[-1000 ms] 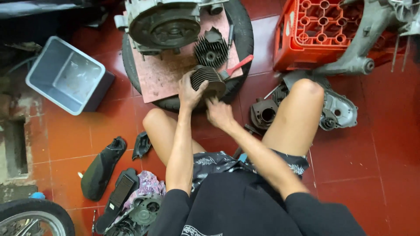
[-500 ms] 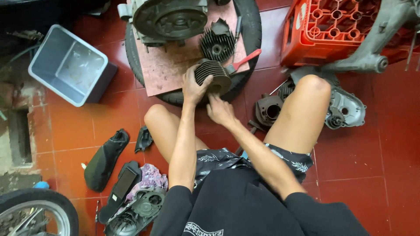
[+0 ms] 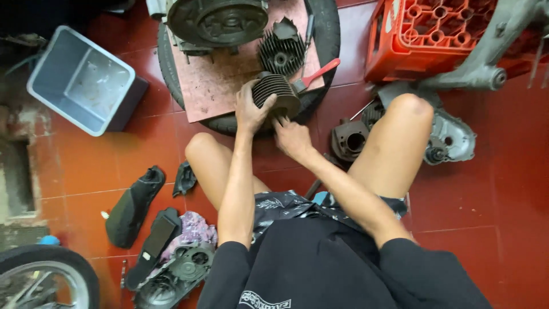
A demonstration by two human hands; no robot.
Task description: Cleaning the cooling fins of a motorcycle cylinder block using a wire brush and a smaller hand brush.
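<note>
While the person sits on the red tiled floor [image 3: 503, 189], the head view shows the left hand [image 3: 251, 111] clamped around a finned engine cylinder [image 3: 276, 93] at the edge of a board [image 3: 217, 80] laid across a tyre [image 3: 326, 34]. The right hand [image 3: 291, 137] touches the cylinder's underside, fingers curled; its grip cannot be told.

Floor [image 3: 492, 194]: glossy red tile w/ grey grout. Rough concrete strip [image 3: 17, 189] along left edge. Light: even, diffuse, soft reflections. No walls or windows in view.
</note>
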